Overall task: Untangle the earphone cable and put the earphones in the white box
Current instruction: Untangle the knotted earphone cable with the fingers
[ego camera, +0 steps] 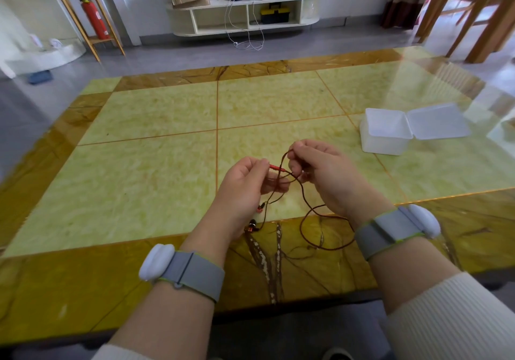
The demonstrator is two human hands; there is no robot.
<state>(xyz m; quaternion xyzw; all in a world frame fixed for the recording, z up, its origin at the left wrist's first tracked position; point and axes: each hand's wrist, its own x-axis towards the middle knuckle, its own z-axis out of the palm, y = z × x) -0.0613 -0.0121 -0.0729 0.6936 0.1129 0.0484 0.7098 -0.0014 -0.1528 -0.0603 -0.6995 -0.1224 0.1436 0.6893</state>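
Note:
A thin dark brown earphone cable hangs in loops between both hands above the table's near side. My left hand pinches the red plug end. My right hand pinches a loop of the cable higher up. Two earbuds dangle below my left hand, close to the tabletop. More cable trails on the table toward my right wrist. The white box sits open at the right, its lid folded flat beside it, well apart from both hands.
The glossy green and amber table spreads wide ahead and to the left. Grey bands with white pods wrap both wrists. Wooden chairs stand at the far right, and a low shelf lines the back wall.

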